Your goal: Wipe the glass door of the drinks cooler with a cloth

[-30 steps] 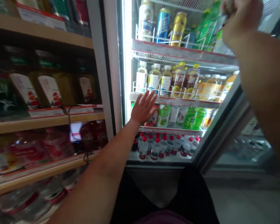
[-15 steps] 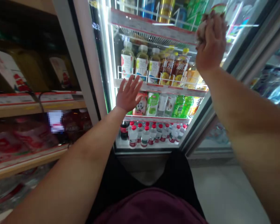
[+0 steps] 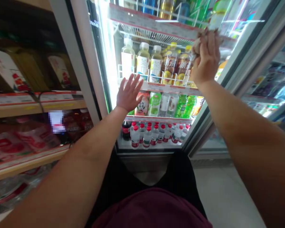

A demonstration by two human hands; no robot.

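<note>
Under my right hand is a crumpled greyish cloth, pressed against the glass door of a lit drinks fridge. The fingers lie over the cloth, and its edges stick out past their tips. My left hand rests on the same glass further left and lower, fingers spread, with nothing in it. Behind the glass stand tea bottles with white caps, brown bottles with yellow caps, and a bottom row of small red-capped bottles.
On the left, wooden-edged shelves hold large bottles and pink packs. The metal door frame runs along the right, with another fridge section beyond it. Grey floor shows at the lower right.
My right hand has moved down and slightly left across the glass with the cloth. My left hand stays spread in nearly the same place.
</note>
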